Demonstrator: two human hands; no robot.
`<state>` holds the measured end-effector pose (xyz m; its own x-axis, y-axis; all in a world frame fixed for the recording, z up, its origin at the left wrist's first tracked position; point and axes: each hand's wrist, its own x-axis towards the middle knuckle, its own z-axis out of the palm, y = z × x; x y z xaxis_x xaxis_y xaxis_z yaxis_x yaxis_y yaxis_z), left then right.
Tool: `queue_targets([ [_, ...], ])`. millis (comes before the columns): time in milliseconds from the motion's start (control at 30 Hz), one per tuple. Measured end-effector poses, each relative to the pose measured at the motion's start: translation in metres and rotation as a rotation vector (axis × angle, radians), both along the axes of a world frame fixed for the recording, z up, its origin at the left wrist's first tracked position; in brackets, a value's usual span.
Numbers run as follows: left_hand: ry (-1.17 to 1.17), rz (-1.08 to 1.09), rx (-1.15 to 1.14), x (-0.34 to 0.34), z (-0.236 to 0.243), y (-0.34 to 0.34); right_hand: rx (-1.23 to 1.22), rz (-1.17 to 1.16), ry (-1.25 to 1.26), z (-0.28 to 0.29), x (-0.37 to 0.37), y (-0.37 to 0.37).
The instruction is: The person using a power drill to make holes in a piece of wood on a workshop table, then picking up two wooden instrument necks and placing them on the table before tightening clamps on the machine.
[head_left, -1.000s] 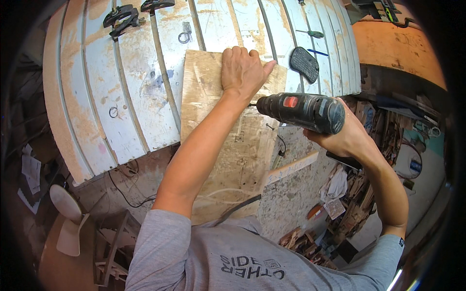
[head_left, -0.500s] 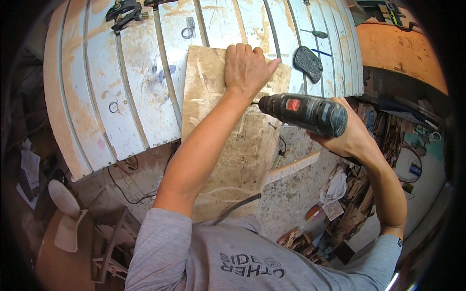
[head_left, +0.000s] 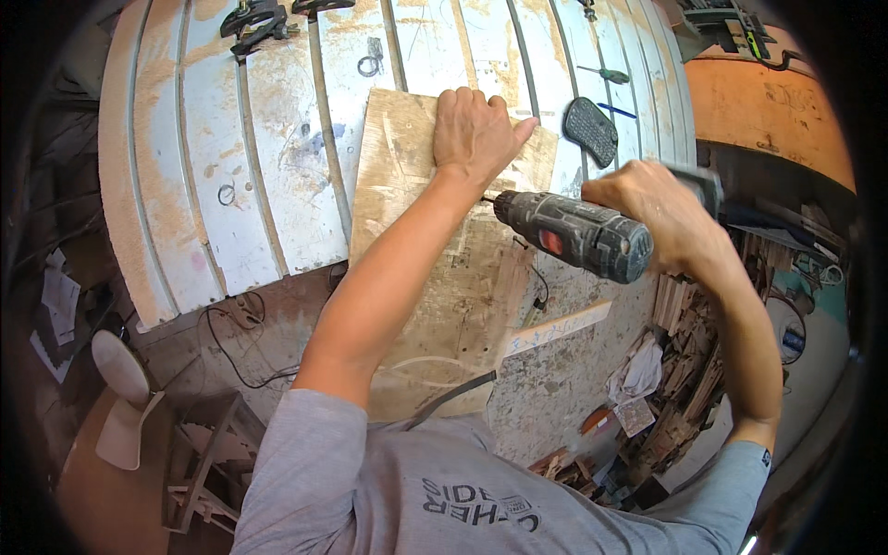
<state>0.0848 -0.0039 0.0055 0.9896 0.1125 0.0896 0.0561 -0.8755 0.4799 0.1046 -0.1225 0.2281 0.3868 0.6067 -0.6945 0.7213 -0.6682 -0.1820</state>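
Observation:
A long plywood board (head_left: 435, 296) lies from the worktable toward my body, its surface worn and stained. My left hand (head_left: 476, 134) presses on its far end, fingers bent over the far edge and thumb stretched to the right. In my right hand (head_left: 652, 208) is a dark cordless drill (head_left: 578, 231) with a red mark, held on its side. Its thin bit points left and meets the board just below my left wrist; how deep it sits cannot be made out. The drill's base shows blurred beyond my right hand.
The slatted white worktable (head_left: 268, 157) carries black clamps (head_left: 254, 26), a dark curved pad (head_left: 592, 131), a green-handled screwdriver (head_left: 610, 75) and a blue pen (head_left: 617, 110). Below right are a wood strip (head_left: 558, 328) and piled scrap wood (head_left: 684, 370). A cable (head_left: 227, 356) hangs at left.
My right hand has rolled the drill over, so its handle and base now swing up to the right. My left hand stays on the board. The view has shifted slightly.

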Motion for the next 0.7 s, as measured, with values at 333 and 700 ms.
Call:
queue_targets([
  [333,-0.065,0.017,-0.018,0.001,-0.004,-0.002,-0.094,0.105,-0.028,0.004,0.013,0.01],
  [700,-0.029,0.003,-0.035,-0.002,0.004,0.002,0.033,-0.702,0.006,-0.004,-0.051,-0.003],
])
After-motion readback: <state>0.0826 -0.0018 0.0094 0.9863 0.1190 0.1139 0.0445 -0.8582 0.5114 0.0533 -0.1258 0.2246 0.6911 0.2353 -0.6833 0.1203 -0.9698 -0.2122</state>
